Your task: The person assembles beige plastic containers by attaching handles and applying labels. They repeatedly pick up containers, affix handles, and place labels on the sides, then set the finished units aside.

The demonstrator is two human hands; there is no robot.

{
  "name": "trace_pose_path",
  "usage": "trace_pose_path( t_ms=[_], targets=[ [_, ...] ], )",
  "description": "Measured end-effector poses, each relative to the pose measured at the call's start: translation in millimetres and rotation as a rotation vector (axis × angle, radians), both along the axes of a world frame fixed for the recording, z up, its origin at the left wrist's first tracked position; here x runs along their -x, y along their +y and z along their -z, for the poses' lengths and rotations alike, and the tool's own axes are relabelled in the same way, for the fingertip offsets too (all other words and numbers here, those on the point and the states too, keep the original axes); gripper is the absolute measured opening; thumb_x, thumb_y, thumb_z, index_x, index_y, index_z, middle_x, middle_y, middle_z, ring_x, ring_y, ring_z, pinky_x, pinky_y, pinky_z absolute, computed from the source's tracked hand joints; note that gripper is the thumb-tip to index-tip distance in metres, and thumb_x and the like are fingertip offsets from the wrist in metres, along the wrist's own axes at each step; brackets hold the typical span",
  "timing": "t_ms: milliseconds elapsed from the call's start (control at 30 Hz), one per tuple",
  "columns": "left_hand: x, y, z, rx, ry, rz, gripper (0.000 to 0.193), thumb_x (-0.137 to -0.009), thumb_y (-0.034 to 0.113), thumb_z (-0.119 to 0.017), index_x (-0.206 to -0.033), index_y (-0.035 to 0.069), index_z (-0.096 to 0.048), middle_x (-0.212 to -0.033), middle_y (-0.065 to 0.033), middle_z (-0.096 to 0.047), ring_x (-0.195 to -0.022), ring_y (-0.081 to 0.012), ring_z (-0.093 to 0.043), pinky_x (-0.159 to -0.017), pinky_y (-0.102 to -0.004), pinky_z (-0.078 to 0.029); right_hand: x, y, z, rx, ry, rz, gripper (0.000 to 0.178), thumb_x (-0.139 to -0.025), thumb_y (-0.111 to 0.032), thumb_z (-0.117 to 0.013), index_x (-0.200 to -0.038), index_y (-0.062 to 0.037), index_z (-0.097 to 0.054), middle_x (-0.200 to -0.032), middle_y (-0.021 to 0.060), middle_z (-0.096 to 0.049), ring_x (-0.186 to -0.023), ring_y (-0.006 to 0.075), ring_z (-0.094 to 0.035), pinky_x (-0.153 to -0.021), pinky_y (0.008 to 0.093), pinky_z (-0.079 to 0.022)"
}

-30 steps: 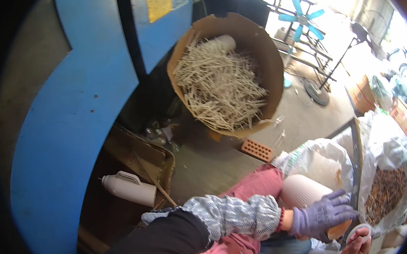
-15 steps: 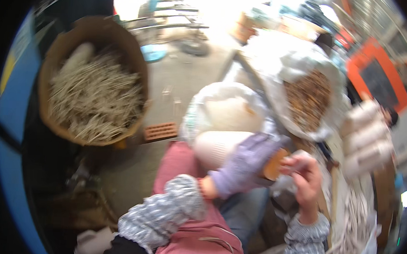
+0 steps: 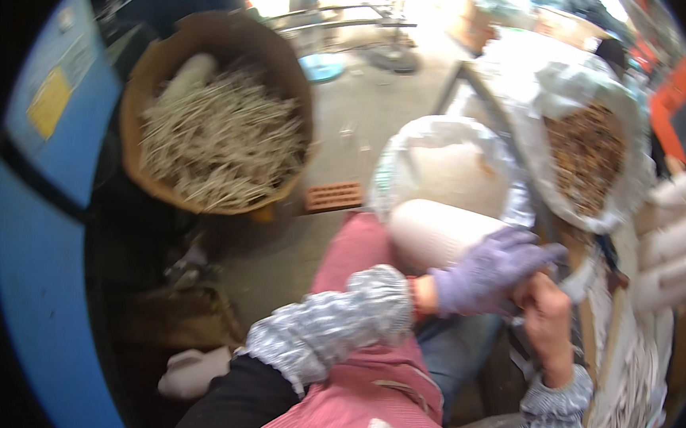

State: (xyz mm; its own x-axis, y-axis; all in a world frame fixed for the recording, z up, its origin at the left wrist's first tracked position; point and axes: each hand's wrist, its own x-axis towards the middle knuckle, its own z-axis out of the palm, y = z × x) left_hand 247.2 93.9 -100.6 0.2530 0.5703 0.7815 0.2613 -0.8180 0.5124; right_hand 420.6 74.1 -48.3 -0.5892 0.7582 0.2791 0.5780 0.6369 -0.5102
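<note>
Across my lap lies a white ribbed plastic bottle [image 3: 441,230], its left end pointing toward the open bag in front. My left hand [image 3: 484,273], in a purple knit glove, is wrapped over the bottle's right end. Bare and closed, my right hand [image 3: 547,314] is tucked in against the left fingertips at that same end. What its fingers pinch is hidden behind the knuckles and the glove. The bottle's far right end is also covered by my hands.
A brown round bin [image 3: 136,132] of thin pale strips stands left, near a perforated brick [image 3: 334,197]. Ahead are a white bag [image 3: 395,158] and a bag of brown pieces [image 3: 584,155]. White jugs [image 3: 674,278] are stacked right; a blue cabinet [image 3: 40,272] stands far left.
The whole view has shifted, so things sit further right. My right hand has closed and come against the gloved left hand. An orange-brown patch between the hands is now hidden.
</note>
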Motion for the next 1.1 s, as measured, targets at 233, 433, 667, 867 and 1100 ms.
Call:
trace_pose_path(
  t_ms=[233,433,667,867,1100],
  targets=[
    [1.2,-1.4,17.7,-0.101,0.087,-0.095,0.089,-0.050,0.028,-0.082,-0.131,0.009,-0.051,-0.119,-0.0094,-0.058,-0.115,-0.0312,-0.054,-0.105,-0.0462,-0.039,5.9,-4.4,19.7,-0.220,-0.114,0.098,0.011,-0.072,0.006,-0.059,-0.077,-0.0031,-0.061,-0.077,0.0139,-0.060,-0.067,0.0321,-0.061,-0.058,0.0398,-0.047],
    [28.0,8.7,-5.5,-0.049,0.279,0.146,0.073,-0.058,0.030,-0.082,-0.123,0.010,-0.056,-0.117,-0.0121,-0.060,-0.114,-0.0320,-0.056,-0.099,-0.0446,-0.044,10.0,-2.3,24.2,-0.247,-0.231,0.128,0.004,-0.070,-0.005,-0.065,-0.070,-0.0074,-0.061,-0.072,0.0106,-0.062,-0.067,0.0286,-0.063,-0.058,0.0388,-0.050],
    [25.0,12.7,-20.3,-0.106,0.516,0.362,0.062,-0.063,0.034,-0.081,-0.119,0.016,-0.060,-0.119,-0.0087,-0.061,-0.111,-0.0287,-0.058,-0.095,-0.0422,-0.046,-25.0,-13.9,2.7,0.216,-0.051,-0.212,0.011,-0.080,-0.007,-0.067,-0.091,-0.0062,-0.066,-0.083,0.0130,-0.065,-0.080,0.0324,-0.066,-0.072,0.0371,-0.053],
    [95.9,-9.4,-81.0,0.010,0.123,-0.024,0.046,-0.052,0.012,-0.092,-0.087,0.007,-0.062,-0.118,-0.0171,-0.058,-0.102,-0.0291,-0.062,-0.087,-0.0382,-0.052,-113.4,15.6,1.2,0.132,0.693,0.264,0.018,-0.093,-0.004,-0.057,-0.108,0.0006,-0.066,-0.090,0.0063,-0.069,-0.084,0.0145,-0.065,-0.075,0.0293,-0.052],
    [163.0,-27.2,-39.7,0.351,-0.388,-0.322,0.023,-0.090,0.018,-0.067,-0.077,0.005,-0.054,-0.087,-0.0024,-0.056,-0.083,-0.0130,-0.054,-0.076,-0.0258,-0.044,-190.3,82.8,96.2,0.024,0.584,0.691,0.019,-0.095,-0.006,-0.053,-0.106,-0.0016,-0.067,-0.087,0.0051,-0.069,-0.082,0.0113,-0.065,-0.074,0.0246,-0.051]
  ],
)
